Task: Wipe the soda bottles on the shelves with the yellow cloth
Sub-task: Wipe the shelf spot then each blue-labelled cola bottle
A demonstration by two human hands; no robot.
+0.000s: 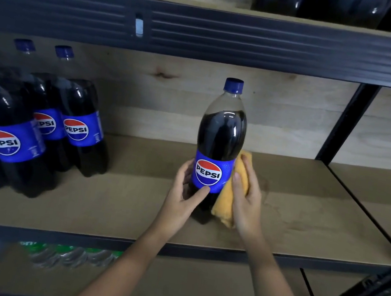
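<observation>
A tall Pepsi bottle (220,136) with a blue cap and blue label stands upright on the middle shelf (130,204). My left hand (183,194) grips its lower left side, thumb across the label's bottom edge. My right hand (245,196) holds a bunched yellow cloth (225,205) and presses it against the bottle's right side at label height. Several more Pepsi bottles (41,122) stand grouped at the shelf's left end.
A dark metal beam (231,36) of the upper shelf runs overhead, with dark bottles (349,8) above it at the right. A black upright post (345,122) stands to the right. Green-capped clear bottles (69,254) sit on the lower shelf.
</observation>
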